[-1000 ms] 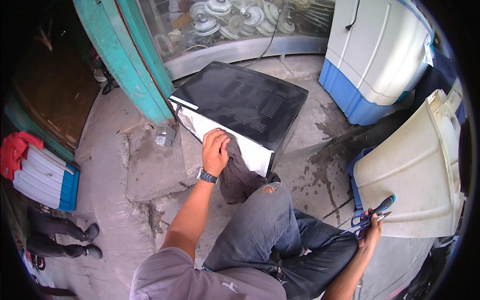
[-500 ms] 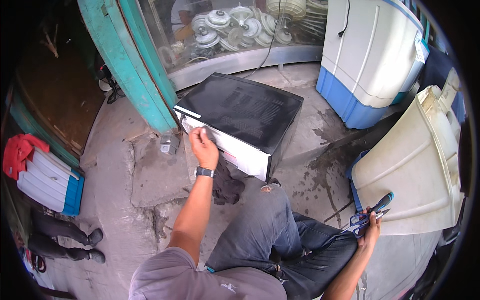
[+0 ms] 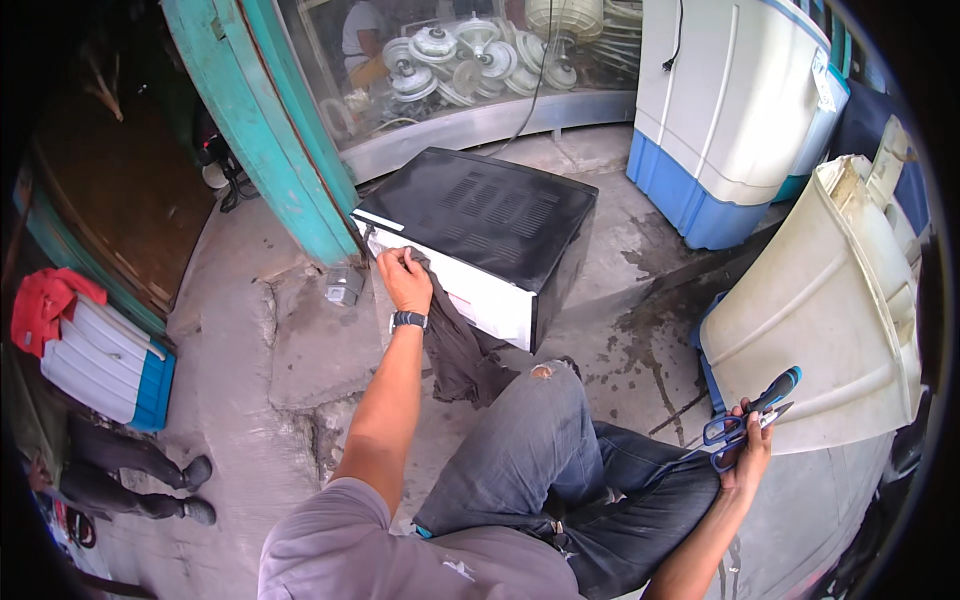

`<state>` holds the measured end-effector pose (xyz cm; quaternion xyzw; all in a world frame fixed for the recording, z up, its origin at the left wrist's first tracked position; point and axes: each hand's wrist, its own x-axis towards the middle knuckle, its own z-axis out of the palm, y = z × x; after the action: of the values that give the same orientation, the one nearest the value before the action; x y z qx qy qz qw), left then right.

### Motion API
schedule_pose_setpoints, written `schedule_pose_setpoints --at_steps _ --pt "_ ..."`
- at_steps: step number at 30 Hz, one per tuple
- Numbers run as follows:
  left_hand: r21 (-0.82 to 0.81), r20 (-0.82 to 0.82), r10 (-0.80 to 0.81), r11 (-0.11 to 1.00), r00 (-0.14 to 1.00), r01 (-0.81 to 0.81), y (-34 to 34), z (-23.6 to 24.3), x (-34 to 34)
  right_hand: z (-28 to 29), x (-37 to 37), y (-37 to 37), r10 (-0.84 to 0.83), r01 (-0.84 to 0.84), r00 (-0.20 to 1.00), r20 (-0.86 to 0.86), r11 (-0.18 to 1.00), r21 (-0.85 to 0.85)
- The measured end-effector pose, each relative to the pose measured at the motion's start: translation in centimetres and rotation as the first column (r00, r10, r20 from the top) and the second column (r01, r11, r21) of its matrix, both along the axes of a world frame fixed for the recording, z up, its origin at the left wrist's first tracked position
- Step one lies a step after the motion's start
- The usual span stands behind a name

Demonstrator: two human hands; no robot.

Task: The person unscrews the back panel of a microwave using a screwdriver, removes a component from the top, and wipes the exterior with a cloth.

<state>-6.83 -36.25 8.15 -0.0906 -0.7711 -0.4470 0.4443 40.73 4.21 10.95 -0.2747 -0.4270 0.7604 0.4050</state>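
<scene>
My left hand [image 3: 406, 280] is closed on a dark cloth [image 3: 465, 345], which hangs down to the right of the hand, in front of the appliance's white side. This black box-shaped appliance [image 3: 440, 200] stands on the ground, with rows of vent slots in its top and a white panel facing me. Out to the right, my right hand [image 3: 750, 458] is closed around blue-handled scissors [image 3: 725, 432] and a tool with a blue-and-black handle [image 3: 775, 388]. The tip of that tool is hidden.
A white-and-blue plastic tub [image 3: 715, 110] stands at the back right, with a worn cream tub [image 3: 810, 320] nearer. A teal post [image 3: 265, 130] and a glass case [image 3: 350, 90] of white pulley-like parts lie behind. At left are a white-and-blue casing [image 3: 100, 370] and another person's legs [image 3: 130, 470].
The dark cloth has been lifted and swung up beside the appliance, in my left hand. My right hand still holds the scissors and the tool, shifted slightly.
</scene>
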Motion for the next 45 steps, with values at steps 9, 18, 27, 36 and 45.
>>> schedule_pose_setpoints --at_steps 9,18,27,36,45 --pt "-0.065 -0.087 -0.323 0.946 0.942 0.319 7.5 1.9 11.2 -1.8 -0.1 1.0 0.023 -0.027 0.997 0.078 0.998 0.051" --pt "-0.062 -0.117 -0.233 0.972 0.966 0.227 6.0 2.3 8.7 -1.4 0.0 0.7 -0.005 0.000 0.994 0.113 0.999 0.040" --pt "0.036 0.057 -0.036 0.999 0.998 0.034 -0.7 1.9 -0.7 -2.5 0.5 1.6 -0.021 0.020 0.996 0.083 1.000 0.015" --pt "-0.054 0.032 0.139 0.989 0.990 -0.137 -5.5 2.1 -7.5 -3.2 1.4 2.2 0.027 -0.028 0.997 0.066 0.999 0.016" --pt "-0.048 0.067 -0.090 0.994 0.994 0.093 1.7 1.1 2.7 -2.6 1.2 2.1 -0.040 0.041 0.996 0.075 0.999 -0.013"
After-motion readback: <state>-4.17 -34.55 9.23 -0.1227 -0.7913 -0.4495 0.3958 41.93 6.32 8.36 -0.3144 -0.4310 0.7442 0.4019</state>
